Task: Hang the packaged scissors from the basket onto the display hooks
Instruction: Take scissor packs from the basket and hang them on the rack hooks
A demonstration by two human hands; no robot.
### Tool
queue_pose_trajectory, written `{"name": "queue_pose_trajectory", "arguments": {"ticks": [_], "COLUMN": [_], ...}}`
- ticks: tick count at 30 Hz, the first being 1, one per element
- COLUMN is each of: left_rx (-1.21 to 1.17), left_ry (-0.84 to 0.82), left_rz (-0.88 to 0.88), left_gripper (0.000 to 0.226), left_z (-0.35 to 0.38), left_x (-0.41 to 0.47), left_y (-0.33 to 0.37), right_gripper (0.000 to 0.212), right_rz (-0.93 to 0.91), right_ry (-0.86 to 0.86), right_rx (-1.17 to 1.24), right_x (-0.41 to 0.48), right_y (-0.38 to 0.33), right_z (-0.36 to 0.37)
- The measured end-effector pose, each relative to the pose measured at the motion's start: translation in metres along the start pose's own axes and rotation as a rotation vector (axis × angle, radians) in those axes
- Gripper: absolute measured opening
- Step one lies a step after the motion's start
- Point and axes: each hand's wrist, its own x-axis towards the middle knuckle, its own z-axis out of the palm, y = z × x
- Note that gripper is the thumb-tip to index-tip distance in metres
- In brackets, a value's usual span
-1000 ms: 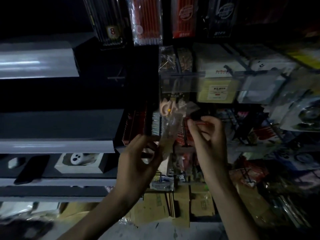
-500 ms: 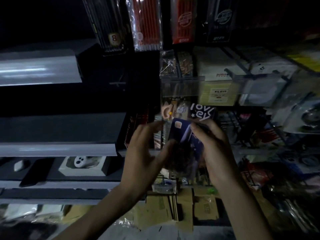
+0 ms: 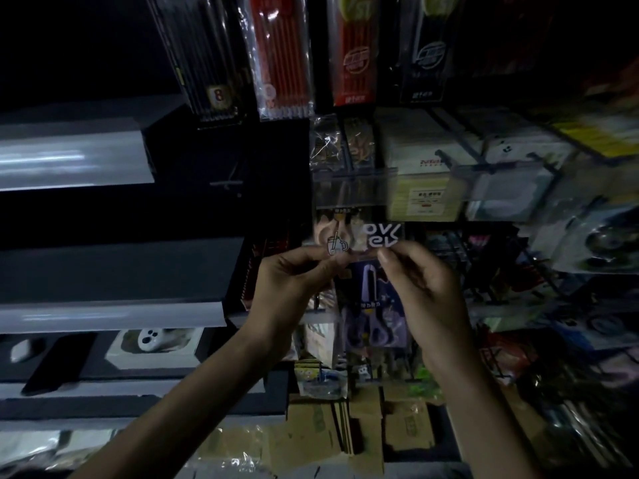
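Dim aisle. Red pencil packs (image 3: 281,57) hung at 12 o'clock, a black pack marked 8 (image 3: 207,63) just left of them. Grey shelf edges (image 3: 69,164) ran across 9 o'clock. A white socket in a box (image 3: 154,342) sat at 8 o'clock. Cardboard cartons (image 3: 345,430) stood at 6 o'clock. Yellow-labelled box (image 3: 423,198), possibly staples, lay at 1 o'clock.

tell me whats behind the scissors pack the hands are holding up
Behind the top of the scissors pack hang a peach-coloured pack and a black card with white letters. The hook itself is hidden behind the pack and both hands.
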Motion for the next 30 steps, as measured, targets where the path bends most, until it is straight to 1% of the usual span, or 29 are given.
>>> {"name": "queue_pose_trajectory", "arguments": {"ticks": [3, 6, 9, 11, 14, 16, 18, 20, 21, 22, 24, 26, 30], "left_rx": [0.078, 0.113, 0.125, 0.133, 0.151, 0.126, 0.058, -0.013, -0.015, 0.022, 0.199, 0.47, 1.1], "left_ry": [0.029, 0.067, 0.074, 0.059, -0.002, -0.034, -0.081, -0.111, -0.103, -0.08, -0.034, -0.013, 0.08], "left_rz": [0.042, 0.153, 0.232, 0.24, 0.249, 0.248, 0.245, 0.263, 0.289, 0.329, 0.465, 0.655, 1.034], "left_gripper": [0.019, 0.028, 0.025, 0.022, 0.016, 0.022, 0.032, 0.036, 0.035, 0.031, 0.024, 0.026, 0.039], "left_z": [0.002, 0.0, -0.003, -0.003, -0.001, -0.001, -0.002, -0.002, -0.001, -0.001, -0.001, -0.007, -0.024], "left_x": [0.004, 0.01, 0.017, 0.018, 0.013, 0.007, 0.002, -0.001, -0.002, -0.002, -0.002, -0.001, 0.007], "left_y": [0.007, 0.021, 0.038, 0.047, 0.056, 0.061, 0.068, 0.078, 0.082, 0.085, 0.088, 0.086, 0.074], "right_gripper": [0.012, 0.013, 0.012, 0.009, 0.009, 0.015, 0.018, 0.011, 0.006, 0.006, 0.006, 0.005, 0.005], "right_rz": [0.006, -0.009, -0.025, -0.018, -0.003, -0.006, -0.022, -0.039, -0.043, -0.046, -0.045, -0.043, -0.036], "right_ry": [0.041, 0.114, 0.204, 0.252, 0.267, 0.269, 0.273, 0.28, 0.279, 0.28, 0.274, 0.264, 0.279], "right_rx": [-0.011, -0.001, 0.001, -0.003, -0.03, -0.022, 0.022, 0.1, 0.142, 0.169, 0.197, 0.22, 0.255], "right_x": [0.002, 0.005, 0.007, 0.009, 0.011, 0.011, 0.012, 0.012, 0.011, 0.011, 0.012, 0.016, 0.023], "right_y": [0.0, 0.002, 0.008, 0.012, 0.015, 0.013, 0.009, 0.003, 0.0, -0.002, -0.006, -0.009, -0.013], "right_z": [0.002, 0.0, -0.004, -0.007, -0.01, -0.011, -0.008, -0.003, 0.0, 0.004, 0.011, 0.019, 0.032]}}
